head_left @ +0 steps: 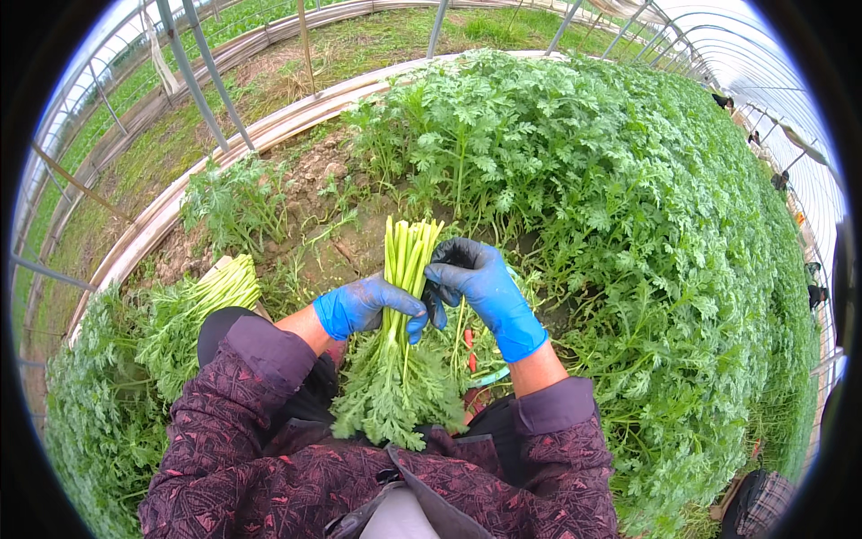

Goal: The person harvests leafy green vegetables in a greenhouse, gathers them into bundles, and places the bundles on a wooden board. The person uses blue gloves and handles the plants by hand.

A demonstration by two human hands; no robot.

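Observation:
My left hand [377, 306], in a blue glove, grips a bunch of leafy greens [397, 397] by the stems. The pale cut ends point up and away from me, and the feathery leaves hang towards my lap. At the right side of the stems is my right hand [465, 286], in a dirt-darkened blue glove, with bent fingers touching or very near them; whether it pinches a stem cannot be told. Below it, partly hidden by leaves, lie a red-handled tool [469, 350] and a light green curved rim [490, 377].
A pile of cut greens [225, 286] lies at my left. Dense leafy plants [606, 202] fill the right side. Bare soil [316, 175] lies ahead, bordered by rolled plastic sheeting [269, 135] and metal tunnel poles [202, 74]. Several people are far off at the right; one is nearer at bottom right.

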